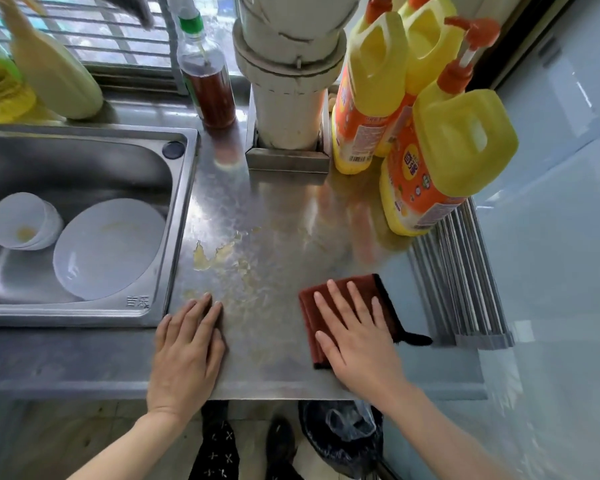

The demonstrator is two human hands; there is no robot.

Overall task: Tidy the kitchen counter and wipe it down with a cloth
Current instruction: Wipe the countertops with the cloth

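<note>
Wipe step looks ready to start: cloth is down, spill not yet cleaned.

I see the right hand flat on the dark red cloth, fingers straight and spread, pressing, not gripping. The cloth lies folded near the counter's front edge, right of the yellowish spill. The left hand rests flat and empty just beside the sink rim, fingertips at the spill's near edge. Bottles stand at the back. My read: next move is to slide the cloth left and away through the smear, with firm pressure and the left hand out of its path.
</note>
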